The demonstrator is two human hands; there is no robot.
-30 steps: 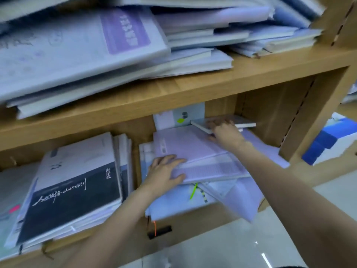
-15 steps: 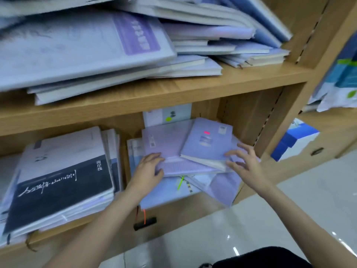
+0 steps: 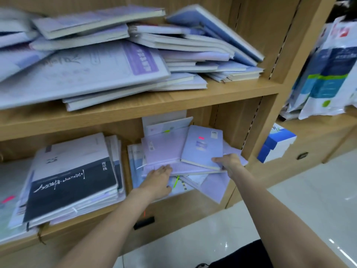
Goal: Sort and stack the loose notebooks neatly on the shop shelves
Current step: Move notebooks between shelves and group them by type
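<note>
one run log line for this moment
stage: tidying lower shelf pile | left hand: flat on lilac notebook | right hand: grips blue notebook at its near corner | pile: still skewed

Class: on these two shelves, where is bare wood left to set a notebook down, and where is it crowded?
Bare: upper shelf front strip, right of the sprawled notebook heap. The lower shelf is crowded by the dark-covered stack and the purple pile.

a messy pile of notebooks (image 3: 119,60) lies on the upper shelf (image 3: 193,101), two stacks (image 3: 73,175) below.
</note>
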